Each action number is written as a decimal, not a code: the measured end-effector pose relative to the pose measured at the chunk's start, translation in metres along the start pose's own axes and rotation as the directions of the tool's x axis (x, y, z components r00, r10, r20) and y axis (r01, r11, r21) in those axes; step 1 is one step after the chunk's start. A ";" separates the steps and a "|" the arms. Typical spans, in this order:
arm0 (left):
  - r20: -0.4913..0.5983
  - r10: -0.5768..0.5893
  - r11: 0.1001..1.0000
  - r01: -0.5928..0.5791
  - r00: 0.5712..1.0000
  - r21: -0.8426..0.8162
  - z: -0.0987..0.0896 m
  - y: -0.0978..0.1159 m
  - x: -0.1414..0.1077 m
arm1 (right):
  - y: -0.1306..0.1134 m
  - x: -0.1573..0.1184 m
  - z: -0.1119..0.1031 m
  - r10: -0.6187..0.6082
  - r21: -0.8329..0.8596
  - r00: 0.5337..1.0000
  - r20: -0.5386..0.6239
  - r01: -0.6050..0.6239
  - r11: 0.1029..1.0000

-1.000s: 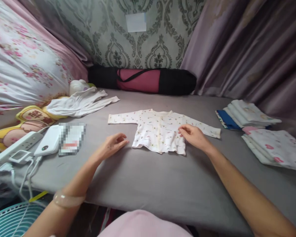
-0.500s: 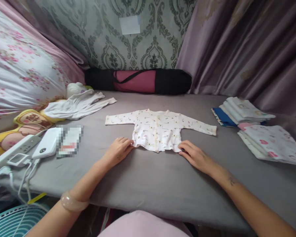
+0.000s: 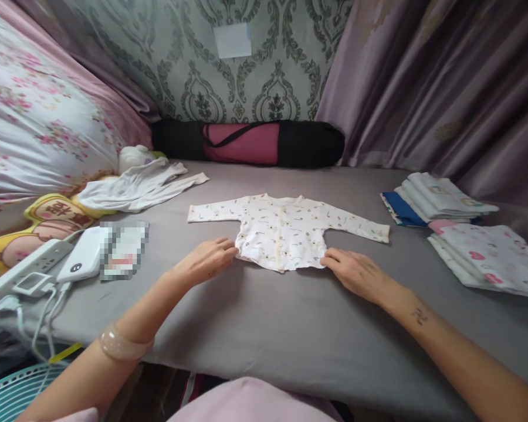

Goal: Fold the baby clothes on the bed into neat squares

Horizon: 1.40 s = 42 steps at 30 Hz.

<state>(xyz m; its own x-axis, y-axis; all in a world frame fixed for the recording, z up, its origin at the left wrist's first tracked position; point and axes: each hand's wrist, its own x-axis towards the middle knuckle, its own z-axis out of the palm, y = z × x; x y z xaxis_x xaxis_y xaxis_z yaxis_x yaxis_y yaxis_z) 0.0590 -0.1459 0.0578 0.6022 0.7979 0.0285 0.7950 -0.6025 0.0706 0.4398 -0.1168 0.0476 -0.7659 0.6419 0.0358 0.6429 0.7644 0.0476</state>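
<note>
A small white patterned baby shirt (image 3: 281, 234) lies flat on the grey sheet (image 3: 246, 328), its sleeves spread to both sides and its neckline away from me. My left hand (image 3: 211, 258) pinches the shirt's lower left corner, fingers closed on the hem. At the lower right corner, my right hand (image 3: 349, 271) grips the hem between thumb and fingers.
White clothing (image 3: 136, 186) lies at the left near a yellow cushion (image 3: 57, 225), a power bank (image 3: 84, 253) and a power strip (image 3: 35, 269). Folded clothes (image 3: 493, 255) are stacked at the right. A black and pink bag (image 3: 246, 142) lies along the wall.
My hands have shifted slightly up along the shirt's lower side edges, with the hem corners still held. The shirt's bottom is drawn a little wider and flatter.
</note>
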 end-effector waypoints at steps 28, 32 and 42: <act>-0.107 -0.165 0.880 0.098 0.980 -0.465 0.037 0.067 0.057 | -0.031 0.078 0.011 0.404 0.936 0.868 0.289 -0.345 0.074; -0.082 -0.210 0.849 0.140 0.974 -0.510 0.032 0.068 0.061 | -0.028 0.083 -0.001 0.429 0.927 0.822 0.374 -0.326 -0.184; -0.179 -0.173 0.933 0.103 0.968 -0.345 0.032 0.095 0.066 | -0.037 0.090 -0.015 0.402 0.946 0.895 0.195 -0.279 0.163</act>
<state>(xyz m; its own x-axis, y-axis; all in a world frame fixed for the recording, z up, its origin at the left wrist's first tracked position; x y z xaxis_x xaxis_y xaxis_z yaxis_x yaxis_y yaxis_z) 0.1763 -0.1512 0.0340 0.4324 0.8805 0.1941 0.7781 -0.4732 0.4132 0.3470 -0.0881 0.0640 -0.4264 0.8931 -0.1435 0.3215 0.0014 -0.9469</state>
